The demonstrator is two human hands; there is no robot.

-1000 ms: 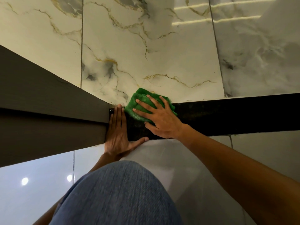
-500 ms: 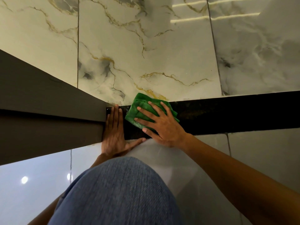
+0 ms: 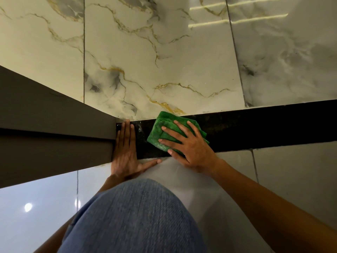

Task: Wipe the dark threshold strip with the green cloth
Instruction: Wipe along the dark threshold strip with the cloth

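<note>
Threshold strip (image 3: pixel 264 126): right hand (image 3: pixel 191 148) flat w/ fingers spread on green cloth (image 3: pixel 164 132); left hand (image 3: pixel 125 154) flat, empty.

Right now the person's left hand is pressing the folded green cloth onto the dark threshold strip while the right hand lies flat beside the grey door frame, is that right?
Not quite: the hands are swapped. In the head view the right hand presses the folded green cloth onto the dark threshold strip, while the left hand lies flat beside the grey door frame.
</note>
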